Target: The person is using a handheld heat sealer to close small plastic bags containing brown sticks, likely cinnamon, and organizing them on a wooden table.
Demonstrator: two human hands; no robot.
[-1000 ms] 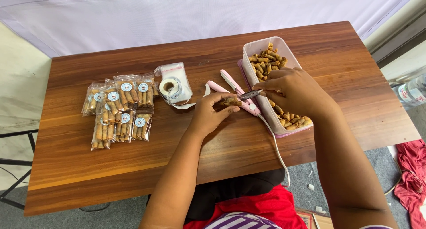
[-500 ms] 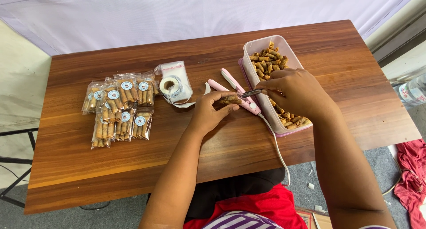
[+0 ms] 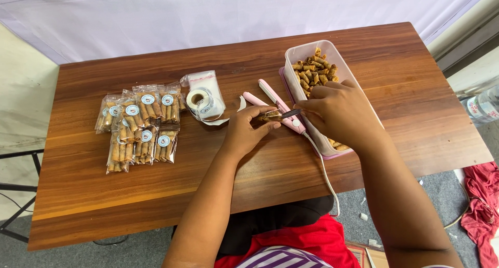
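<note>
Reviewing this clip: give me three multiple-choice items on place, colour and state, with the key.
1. Where do the sealed clear snack packets lie on the brown wooden table?
A. left part
B. right edge
C. in the tub

2. What colour is the corded flat-iron sealer?
A. black
B. pink
C. green

3. How is the rectangular plastic tub of brown snack rolls?
A. lidded
B. upside down
C. open, holding rolls

Key: A, the packets are piled left of the hands; B, its arms are pink; C, rolls show from above.
</note>
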